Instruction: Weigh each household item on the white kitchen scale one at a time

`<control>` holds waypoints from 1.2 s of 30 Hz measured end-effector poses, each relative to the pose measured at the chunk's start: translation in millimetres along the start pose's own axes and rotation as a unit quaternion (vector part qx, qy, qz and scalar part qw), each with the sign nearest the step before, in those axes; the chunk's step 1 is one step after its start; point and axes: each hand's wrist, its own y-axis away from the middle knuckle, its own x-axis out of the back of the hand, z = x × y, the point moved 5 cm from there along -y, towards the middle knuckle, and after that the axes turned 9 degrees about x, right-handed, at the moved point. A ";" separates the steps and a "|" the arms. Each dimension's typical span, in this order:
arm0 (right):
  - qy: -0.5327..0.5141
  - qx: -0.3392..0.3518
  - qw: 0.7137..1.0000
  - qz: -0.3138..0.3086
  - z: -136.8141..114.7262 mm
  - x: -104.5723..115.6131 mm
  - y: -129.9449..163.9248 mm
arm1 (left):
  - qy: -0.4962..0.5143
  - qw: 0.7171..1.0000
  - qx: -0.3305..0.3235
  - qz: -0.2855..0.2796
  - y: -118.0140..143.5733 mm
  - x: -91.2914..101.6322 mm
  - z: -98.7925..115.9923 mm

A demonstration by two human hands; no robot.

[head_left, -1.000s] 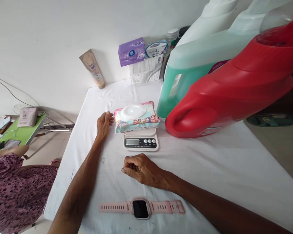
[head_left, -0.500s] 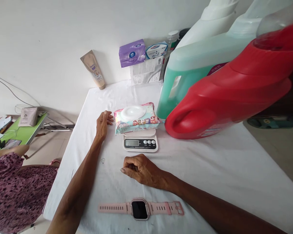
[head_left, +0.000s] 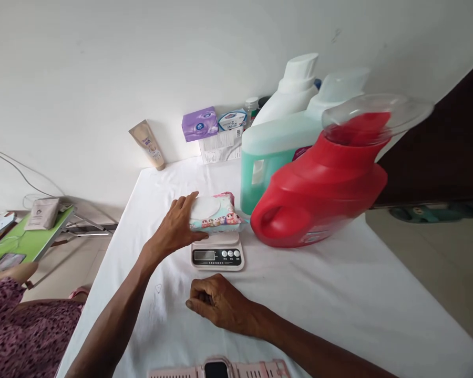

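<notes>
A pack of wet wipes (head_left: 220, 218) with a white lid and cartoon figures on its side lies across a small white kitchen scale (head_left: 217, 257). My left hand (head_left: 177, 223) is around the pack's left end, thumb along the front and fingers over the back. The scale's dark display and several round buttons face me; no reading can be made out. My right hand (head_left: 220, 304) rests on the white cloth in front of the scale, fingers curled in with nothing visible in them. Nearer to me lies a pink smartwatch (head_left: 216, 369), partly cut off by the lower edge.
A red detergent bottle (head_left: 311, 194), a green-filled jug (head_left: 276, 142) and a white bottle (head_left: 287, 97) stand to the right. Against the wall are a beige tube (head_left: 147, 144) and a purple tissue pack (head_left: 199, 124). Another person's patterned clothing (head_left: 27, 331) shows at left beside a green table (head_left: 39, 239).
My left hand has moved right from the cloth onto the wipes pack and closed around its left end. My right hand stays curled on the cloth. The camera view has shifted up.
</notes>
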 end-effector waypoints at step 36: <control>-0.008 -0.049 0.998 -0.038 63.4 -20.8 6.2 | -0.061 0.934 0.278 0.214 -193.1 23.9 -157.9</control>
